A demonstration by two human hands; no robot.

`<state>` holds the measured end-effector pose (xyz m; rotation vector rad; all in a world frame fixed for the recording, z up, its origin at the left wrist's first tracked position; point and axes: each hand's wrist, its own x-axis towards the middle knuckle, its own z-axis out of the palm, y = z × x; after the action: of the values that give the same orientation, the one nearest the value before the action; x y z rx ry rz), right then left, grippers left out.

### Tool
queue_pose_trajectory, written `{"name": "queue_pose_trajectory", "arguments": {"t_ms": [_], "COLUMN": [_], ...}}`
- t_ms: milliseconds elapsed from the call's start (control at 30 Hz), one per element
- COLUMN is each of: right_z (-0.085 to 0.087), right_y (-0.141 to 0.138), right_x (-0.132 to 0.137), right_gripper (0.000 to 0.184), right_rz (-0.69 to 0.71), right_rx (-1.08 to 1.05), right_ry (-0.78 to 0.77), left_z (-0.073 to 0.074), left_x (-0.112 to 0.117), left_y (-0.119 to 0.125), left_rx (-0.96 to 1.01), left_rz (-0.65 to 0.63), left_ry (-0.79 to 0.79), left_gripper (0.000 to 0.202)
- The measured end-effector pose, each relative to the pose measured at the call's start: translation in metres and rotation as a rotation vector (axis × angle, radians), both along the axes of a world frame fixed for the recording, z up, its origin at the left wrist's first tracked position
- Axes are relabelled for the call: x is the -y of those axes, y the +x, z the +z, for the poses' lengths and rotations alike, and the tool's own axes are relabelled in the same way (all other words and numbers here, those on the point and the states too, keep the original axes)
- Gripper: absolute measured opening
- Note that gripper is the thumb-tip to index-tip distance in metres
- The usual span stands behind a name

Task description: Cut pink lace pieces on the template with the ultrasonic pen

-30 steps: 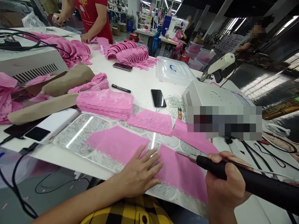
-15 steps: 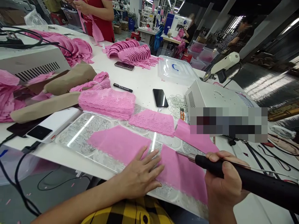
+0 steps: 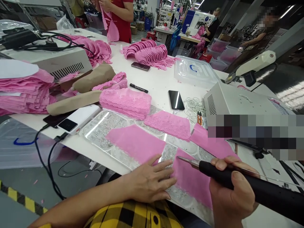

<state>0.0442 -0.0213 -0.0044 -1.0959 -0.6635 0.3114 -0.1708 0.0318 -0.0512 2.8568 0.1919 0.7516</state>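
My left hand [image 3: 152, 180] lies flat with fingers spread over the gap between two pink fabric pieces. Its fingertips touch the right edge of the left fabric piece [image 3: 136, 142] and the left edge of the right fabric piece [image 3: 191, 177]. Wrapped around a thick black-handled tool [image 3: 213, 172] with a slim pointed metal tip is my right hand [image 3: 234, 190]. The tip rests at or just above the right piece, near its upper left corner. Both pieces lie on a clear, marked board [image 3: 95, 126]; my right hand hides part of the right one.
Behind lie a lace stack [image 3: 125, 103], a lace piece [image 3: 168, 123] and a pink strip [image 3: 211, 141]. A phone [image 3: 176, 99], marker [image 3: 139, 87], snips [image 3: 199, 117] and white power bank [image 3: 80, 118] surround them. A grey machine box [image 3: 242, 98] stands right. Another person [image 3: 121, 15] works across the table.
The view has turned left, shifting the scene rightward. The tool's tip has moved left across the right fabric piece, closer to its corner. My left hand stays flat in place.
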Motion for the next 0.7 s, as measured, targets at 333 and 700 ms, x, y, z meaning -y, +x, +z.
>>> {"name": "queue_pose_trajectory", "arguments": {"t_ms": [333,700], "right_z": [-0.002,0.000], "right_y": [0.000,-0.001], "right_x": [-0.003,0.012], "right_gripper": [0.011,0.013], "right_rz": [0.023,0.075], "right_rx": [0.070,0.020], "right_ry": [0.012,0.021], "left_z": [-0.003,0.000], "left_x": [-0.001,-0.001], "left_y": [-0.002,-0.006], "left_rx": [0.008,-0.006], "left_rz": [-0.024,-0.043], "left_ry": [-0.022,-0.032], "left_gripper": [0.043,0.041]}}
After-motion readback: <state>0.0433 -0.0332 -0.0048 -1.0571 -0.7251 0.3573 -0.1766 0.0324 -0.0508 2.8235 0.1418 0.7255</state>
